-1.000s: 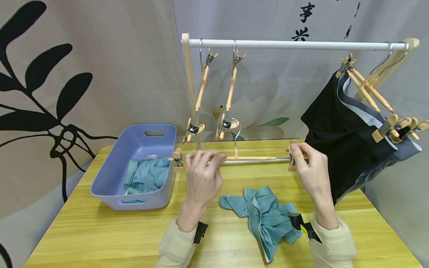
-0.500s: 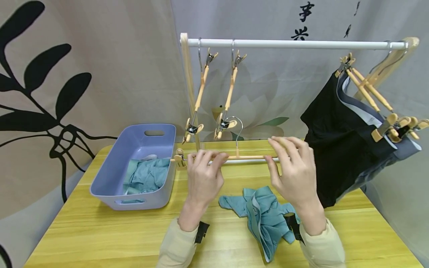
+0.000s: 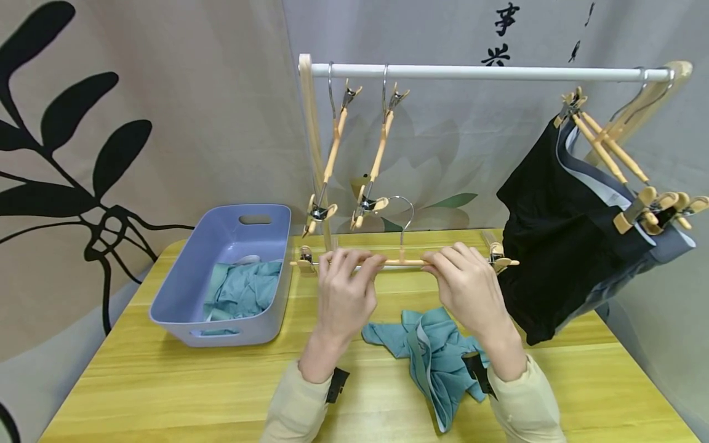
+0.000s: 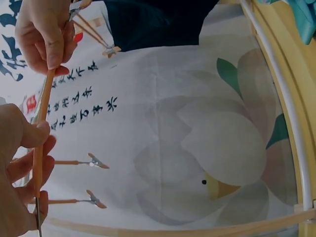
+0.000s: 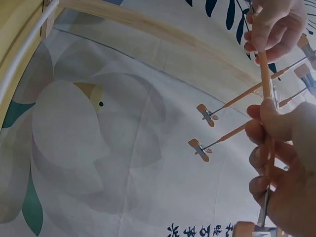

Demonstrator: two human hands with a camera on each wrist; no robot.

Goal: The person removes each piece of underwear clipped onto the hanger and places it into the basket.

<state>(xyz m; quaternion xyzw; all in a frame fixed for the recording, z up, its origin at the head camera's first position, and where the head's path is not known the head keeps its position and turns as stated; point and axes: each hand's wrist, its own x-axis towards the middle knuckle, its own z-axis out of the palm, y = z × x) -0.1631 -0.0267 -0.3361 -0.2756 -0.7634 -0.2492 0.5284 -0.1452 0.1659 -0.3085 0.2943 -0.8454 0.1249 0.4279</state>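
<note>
A wooden clip hanger [image 3: 402, 262] with a metal hook is held level above the table by both hands. My left hand [image 3: 346, 295] grips its bar left of the hook, and my right hand [image 3: 471, 289] grips it on the other side. Thumbs and curled fingers close round the bar in the left wrist view, where the wooden bar [image 4: 44, 98] runs between the hands. One clip [image 3: 501, 257] sits at the right end and another clip [image 3: 306, 258] at the left end. Below, a crumpled teal garment [image 3: 437, 351] lies on the table.
A blue basket [image 3: 172, 307] holding teal cloth [image 3: 244, 289] stands at the left. Behind, a rack's white rail [image 3: 471, 73] carries two bare clip hangers [image 3: 335, 147] at the left. Black shorts [image 3: 570, 246] hang at the right from clip hangers, with grey-blue fabric behind them.
My right hand has left the right-end clip and moved left to grip the bar near the hook. The hanger has shifted slightly right in my left hand.
</note>
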